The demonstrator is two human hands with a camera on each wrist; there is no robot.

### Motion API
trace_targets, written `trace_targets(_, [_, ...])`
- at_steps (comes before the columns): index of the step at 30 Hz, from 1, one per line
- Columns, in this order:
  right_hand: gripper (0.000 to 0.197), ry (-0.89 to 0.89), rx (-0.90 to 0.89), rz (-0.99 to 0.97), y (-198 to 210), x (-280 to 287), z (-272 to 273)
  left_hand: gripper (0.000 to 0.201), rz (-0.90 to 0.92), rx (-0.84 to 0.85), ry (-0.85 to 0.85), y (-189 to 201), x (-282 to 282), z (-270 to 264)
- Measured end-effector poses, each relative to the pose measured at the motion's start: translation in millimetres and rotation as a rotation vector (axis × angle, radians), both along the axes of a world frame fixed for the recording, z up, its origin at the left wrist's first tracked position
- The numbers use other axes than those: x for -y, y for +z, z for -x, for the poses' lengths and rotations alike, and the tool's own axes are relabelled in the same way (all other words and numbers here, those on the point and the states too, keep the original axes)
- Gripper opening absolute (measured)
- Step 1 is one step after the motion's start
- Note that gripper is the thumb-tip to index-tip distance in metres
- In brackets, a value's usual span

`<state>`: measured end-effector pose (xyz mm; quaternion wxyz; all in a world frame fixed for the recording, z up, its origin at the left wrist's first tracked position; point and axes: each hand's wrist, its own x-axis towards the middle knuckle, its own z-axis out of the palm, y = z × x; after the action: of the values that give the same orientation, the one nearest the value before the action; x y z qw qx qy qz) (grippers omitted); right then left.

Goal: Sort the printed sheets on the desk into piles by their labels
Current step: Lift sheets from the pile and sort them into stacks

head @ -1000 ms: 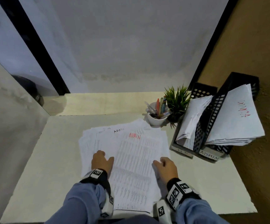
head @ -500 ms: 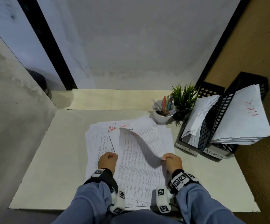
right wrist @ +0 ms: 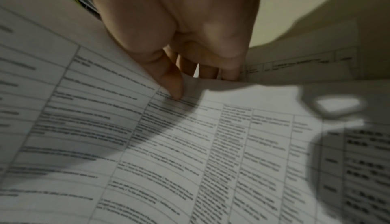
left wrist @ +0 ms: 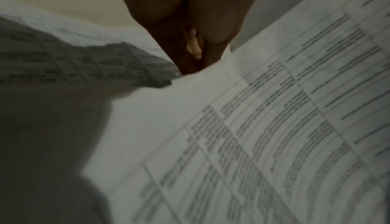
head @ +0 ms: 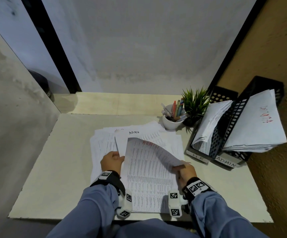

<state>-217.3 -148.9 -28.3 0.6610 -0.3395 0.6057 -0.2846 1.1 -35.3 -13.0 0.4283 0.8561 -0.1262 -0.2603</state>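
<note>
Sheet (head: 149, 162) red ADMIN, lifted higher than before | right hand (head: 186, 170) pinching its edge | left hand (head: 111, 160) now pinching too

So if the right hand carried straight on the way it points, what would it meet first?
Probably the black mesh tray labelled HR, past the red-marked ADMIN sheet that the right hand pinches; depth is unclear.

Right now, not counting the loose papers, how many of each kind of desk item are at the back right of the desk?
Black file trays: 2, labelled HR and ADMIN
White pen cups: 1
Potted plants: 1
Total: 4
</note>
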Motion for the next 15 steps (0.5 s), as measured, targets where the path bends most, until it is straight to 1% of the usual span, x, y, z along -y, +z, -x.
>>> trace_targets(1, [0.034,-0.014,0.000,-0.037,3,1,0,0.027,-0.003,0.017,-0.017,-2,-1,-4])
trace_targets(2, [0.021,-0.026,-0.008,-0.054,10,0,-1,0.030,0.000,0.029,-0.028,-3,-3,-8])
trace_targets(3, [0.020,-0.026,-0.029,-0.069,8,5,0,0.032,0.008,0.029,-0.029,-4,-4,-11])
trace_targets(5, [0.031,-0.013,-0.065,-0.056,6,11,3,0.028,0.045,0.033,-0.008,-6,-9,-15])
trace_targets(8, [0.036,0.039,-0.131,-0.038,5,11,-1,0.025,0.131,0.078,0.039,-1,-14,-14])
trace_targets(9, [0.040,0.032,-0.103,-0.025,5,11,-2,0.024,0.170,0.066,0.059,1,-14,-14])
trace_targets(11, [0.039,0.031,-0.053,0.001,7,8,-1,0.022,0.206,0.000,0.092,3,-14,-15])
trace_targets(12, [0.038,0.037,-0.041,0.010,6,8,-1,0.026,0.217,-0.054,0.117,3,-13,-16])
trace_targets(14, [0.041,0.073,-0.067,0.043,9,10,-1,0.028,0.256,-0.170,0.180,0,-11,-17])
trace_targets(15, [0.039,0.082,-0.093,0.058,11,13,-1,0.027,0.267,-0.219,0.176,0,-9,-15])
